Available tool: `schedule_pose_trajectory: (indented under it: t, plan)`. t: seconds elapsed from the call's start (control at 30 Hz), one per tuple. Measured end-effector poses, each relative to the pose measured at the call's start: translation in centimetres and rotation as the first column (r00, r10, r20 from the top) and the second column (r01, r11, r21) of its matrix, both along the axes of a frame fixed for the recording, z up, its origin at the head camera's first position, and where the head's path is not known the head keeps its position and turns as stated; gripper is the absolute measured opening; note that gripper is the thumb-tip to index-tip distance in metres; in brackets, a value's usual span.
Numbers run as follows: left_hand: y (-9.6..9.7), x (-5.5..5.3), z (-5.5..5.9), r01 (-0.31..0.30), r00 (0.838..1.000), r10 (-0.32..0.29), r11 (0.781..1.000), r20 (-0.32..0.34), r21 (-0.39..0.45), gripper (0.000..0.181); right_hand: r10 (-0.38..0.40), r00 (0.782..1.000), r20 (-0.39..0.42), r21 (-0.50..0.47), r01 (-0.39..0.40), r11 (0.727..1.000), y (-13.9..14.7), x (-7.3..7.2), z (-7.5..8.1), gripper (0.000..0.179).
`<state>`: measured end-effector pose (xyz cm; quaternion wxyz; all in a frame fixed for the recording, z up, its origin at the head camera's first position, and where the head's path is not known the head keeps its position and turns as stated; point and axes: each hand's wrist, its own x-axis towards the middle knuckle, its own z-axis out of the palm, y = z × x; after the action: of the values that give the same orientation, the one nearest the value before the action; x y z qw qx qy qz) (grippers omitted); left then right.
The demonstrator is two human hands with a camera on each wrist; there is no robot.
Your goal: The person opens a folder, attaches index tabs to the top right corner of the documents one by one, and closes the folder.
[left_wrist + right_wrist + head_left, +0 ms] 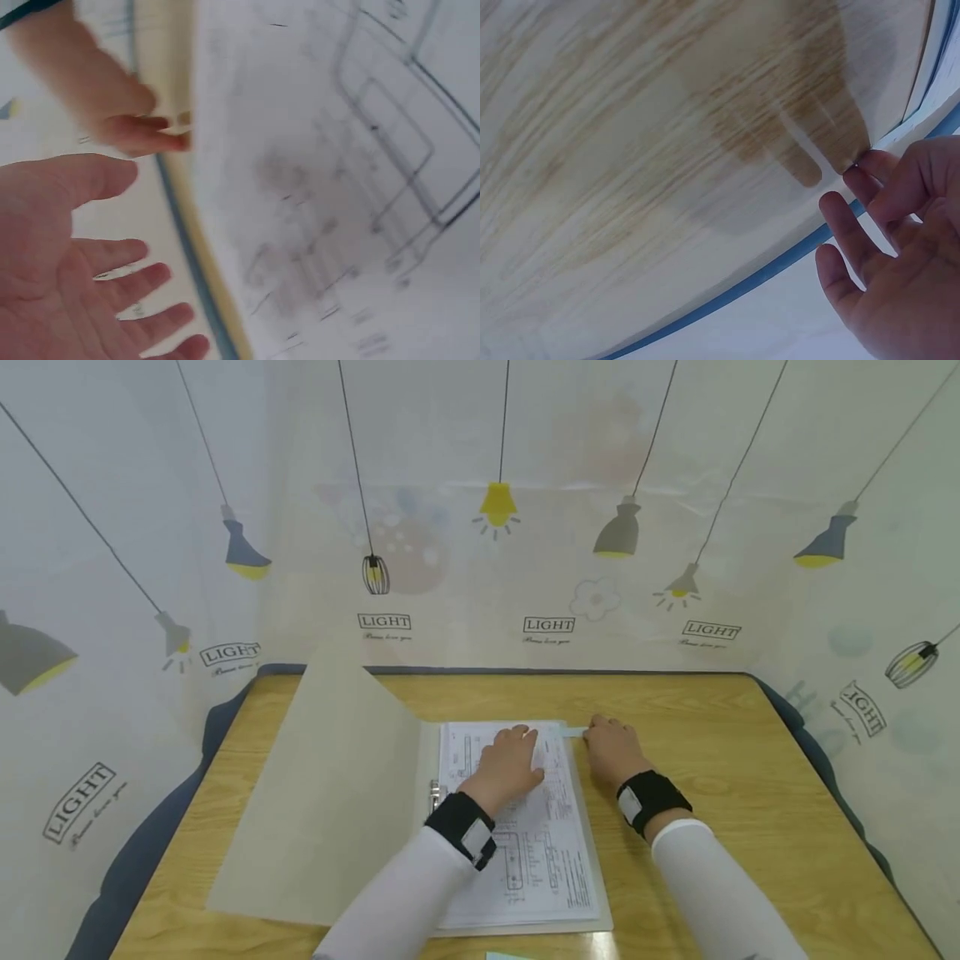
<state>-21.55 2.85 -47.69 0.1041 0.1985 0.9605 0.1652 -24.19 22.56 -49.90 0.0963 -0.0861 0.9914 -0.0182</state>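
The place looks office-like, with a folder [315,827] of sheets [555,860] on a bench [712,718] that lamp-print curtain [450,643] closes in on three sides.

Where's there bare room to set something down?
Bare wooden table shows between the right hand and the right edge, and in a strip beyond the open folder. The middle is crowded: the left hand is over printed sheets and the right pinches a pale tab.

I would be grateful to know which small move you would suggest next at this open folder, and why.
Probably steady the printed sheet with the left hand: it is spread over that sheet, while the right hand pinches the outer end of a pale strip that sticks out past the sheet's right edge.
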Motion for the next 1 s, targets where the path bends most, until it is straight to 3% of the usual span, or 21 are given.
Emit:
schedule_pose_trajectory:
  t: [0.1, 0.23, 0.33, 0.53, 0.7, 1.0]
  plan:
    - [-1.5, 1.1, 0.9, -0.084, 0.996, 0.084, 0.996, 0.007, 0.012, 0.067, -0.005, 1.0, 0.005, -0.017, 0.005, 1.0, 0.0, -0.2, 0.0, 0.031]
    - [-3.3, 2.6, 1.5, -0.22, 0.975, 0.22, 0.975, 0.008, 0.007, 0.069, 0.011, 1.0, -0.008, -0.009, -0.011, 1.0, 0.3, -0.3, -0.2, 0.03]
    - [-4.8, 3.6, 1.5, -0.27, 0.963, 0.269, 0.963, -0.021, -0.016, 0.066, 0.024, 0.999, -0.023, -0.007, -0.024, 1.0, 0.4, -0.3, -0.2, 0.029]
    - [-8.1, 5.4, 0.5, -0.263, 0.963, 0.256, 0.961, -0.084, -0.082, 0.063, 0.061, 0.997, -0.046, -0.014, -0.062, 0.998, 0.3, 0.0, 0.3, 0.027]
    - [-10.1, 6.0, -1.2, -0.255, 0.964, 0.241, 0.957, -0.112, -0.139, 0.067, 0.061, 0.997, -0.051, -0.027, -0.063, 0.998, 0.1, 0.0, 0.5, 0.027]
    - [-11.1, 6.5, -2.2, -0.251, 0.968, 0.244, 0.958, -0.063, -0.139, 0.073, 0.045, 0.998, -0.042, -0.045, -0.047, 0.998, 0.4, -0.1, 0.2, 0.029]
